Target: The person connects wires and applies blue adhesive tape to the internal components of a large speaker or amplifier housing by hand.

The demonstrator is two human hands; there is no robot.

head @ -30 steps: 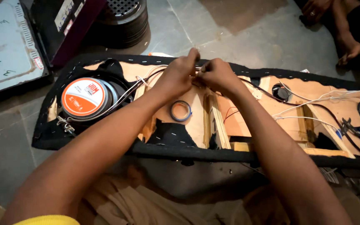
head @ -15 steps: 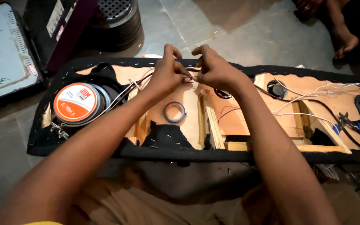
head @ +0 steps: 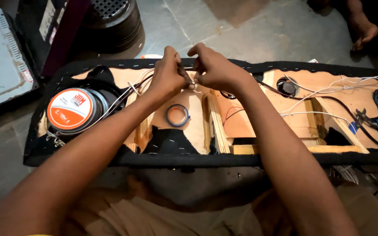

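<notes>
Where wooden panel (head: 184,100) lies, grey floor (head: 189,26)

What was pinched between the left hand (head: 168,76) and right hand (head: 213,70) was hidden by the fingers. The grey board (head: 1,65) and another person's foot (head: 364,30) were cut off by the edges. The pliers (head: 375,124) were partly cropped.

Grey tiled floor (head: 250,30), dimly lit from above.
</notes>
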